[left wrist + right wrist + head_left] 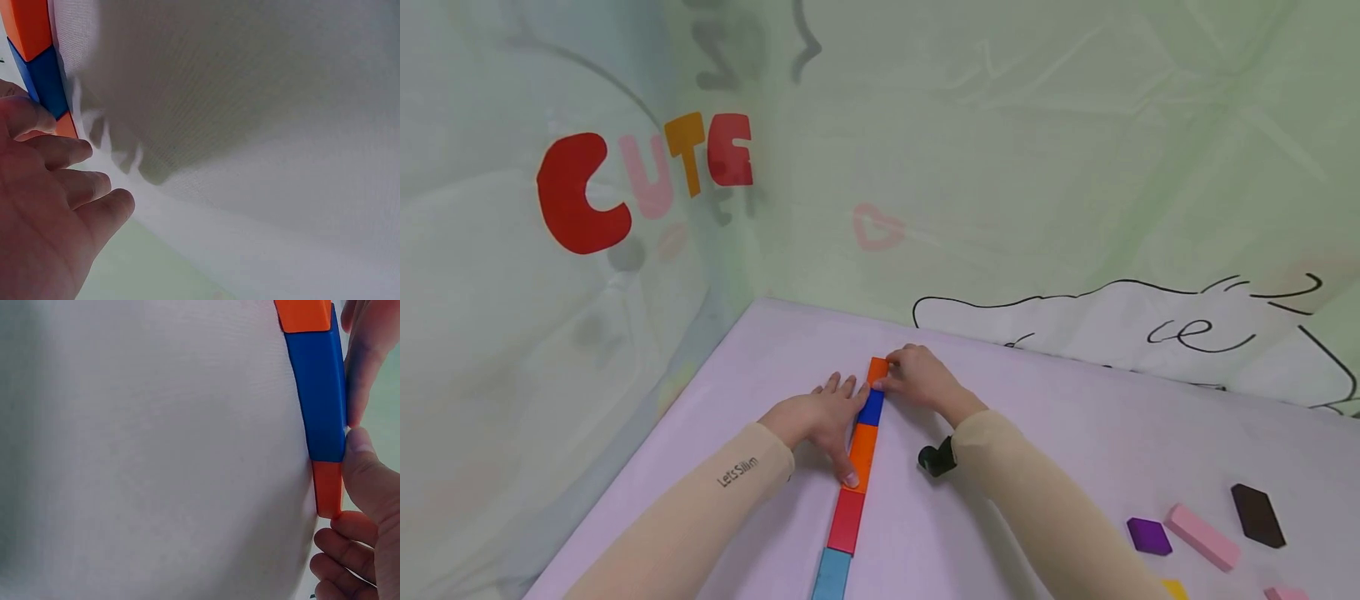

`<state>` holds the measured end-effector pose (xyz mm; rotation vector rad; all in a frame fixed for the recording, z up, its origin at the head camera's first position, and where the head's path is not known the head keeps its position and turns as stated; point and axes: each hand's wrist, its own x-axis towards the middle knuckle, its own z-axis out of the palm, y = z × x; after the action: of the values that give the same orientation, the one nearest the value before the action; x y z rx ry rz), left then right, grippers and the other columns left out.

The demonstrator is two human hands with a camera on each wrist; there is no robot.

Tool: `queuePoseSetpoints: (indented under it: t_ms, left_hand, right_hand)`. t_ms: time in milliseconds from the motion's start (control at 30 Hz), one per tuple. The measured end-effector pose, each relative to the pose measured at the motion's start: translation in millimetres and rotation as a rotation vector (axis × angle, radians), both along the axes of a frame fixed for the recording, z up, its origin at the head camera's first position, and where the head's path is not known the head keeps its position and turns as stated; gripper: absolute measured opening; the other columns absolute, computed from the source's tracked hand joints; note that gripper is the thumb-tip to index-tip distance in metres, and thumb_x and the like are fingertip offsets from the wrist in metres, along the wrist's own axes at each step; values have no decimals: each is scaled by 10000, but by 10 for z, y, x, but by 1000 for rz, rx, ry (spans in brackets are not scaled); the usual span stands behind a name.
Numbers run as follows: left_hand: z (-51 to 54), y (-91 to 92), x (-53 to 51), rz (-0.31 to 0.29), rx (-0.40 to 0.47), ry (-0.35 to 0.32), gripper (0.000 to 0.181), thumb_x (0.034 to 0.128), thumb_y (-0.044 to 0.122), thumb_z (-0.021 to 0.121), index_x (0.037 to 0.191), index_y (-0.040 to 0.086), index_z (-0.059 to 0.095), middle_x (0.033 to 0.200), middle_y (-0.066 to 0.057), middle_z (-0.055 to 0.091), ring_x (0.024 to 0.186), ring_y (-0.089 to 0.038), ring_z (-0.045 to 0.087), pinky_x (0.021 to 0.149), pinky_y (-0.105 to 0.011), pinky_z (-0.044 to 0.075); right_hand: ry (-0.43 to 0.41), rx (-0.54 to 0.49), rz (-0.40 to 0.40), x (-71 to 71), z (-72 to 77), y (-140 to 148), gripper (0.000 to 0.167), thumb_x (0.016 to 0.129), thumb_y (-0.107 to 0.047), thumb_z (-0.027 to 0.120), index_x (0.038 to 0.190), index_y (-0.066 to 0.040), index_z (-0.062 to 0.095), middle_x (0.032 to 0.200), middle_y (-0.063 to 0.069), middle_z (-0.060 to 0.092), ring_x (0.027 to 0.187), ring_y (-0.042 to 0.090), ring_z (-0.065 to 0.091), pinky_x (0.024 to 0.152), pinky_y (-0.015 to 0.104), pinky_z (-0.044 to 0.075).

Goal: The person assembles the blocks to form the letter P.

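Observation:
A straight row of blocks runs away from me on the pale table: a light blue block [832,575], a red block [847,521], an orange block [865,450], a blue block [871,409] and a small orange block [877,367] at the far end. My left hand [820,417] lies spread along the row's left side, thumb on the longer orange block and index finger against the blue one. From the right, my right hand [925,379] pinches the small orange block; in the right wrist view, its thumb [362,456] presses the side and the index finger touches the end.
Loose blocks lie at the right: a purple block [1149,536], a pink bar [1202,537], a dark brown block [1258,516], a yellow piece [1175,590] and another pink one [1287,594]. Lettered translucent sheeting [1037,167] stands behind and to the left of the table.

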<state>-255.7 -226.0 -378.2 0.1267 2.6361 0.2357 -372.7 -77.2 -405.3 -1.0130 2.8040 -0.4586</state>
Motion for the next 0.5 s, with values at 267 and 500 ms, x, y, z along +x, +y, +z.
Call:
queuePoseSetpoints:
  t_ms: [267,500]
  left_hand:
    - [1,11,-14,4,-4,4,1263,691,498,909,1655,163,164,1734,-114,119,1613,-345,38,1293,-507,184]
    - [-38,-27,-18,4,32,20,1246,689,483,919,1651,169,192,1732,-137,110,1611,-357,37,1283,-541,192]
  right_hand:
    - [-4,-1,0,19,30,12,517,916,-323,779,1276,34,678,1220,201,709,1139,346,639,1073,468,513]
    - [-19,20,-39,47,41,-12,535,913,-347,779,1292,16,674,1230,189,701,1145,337,633,1084,457,507]
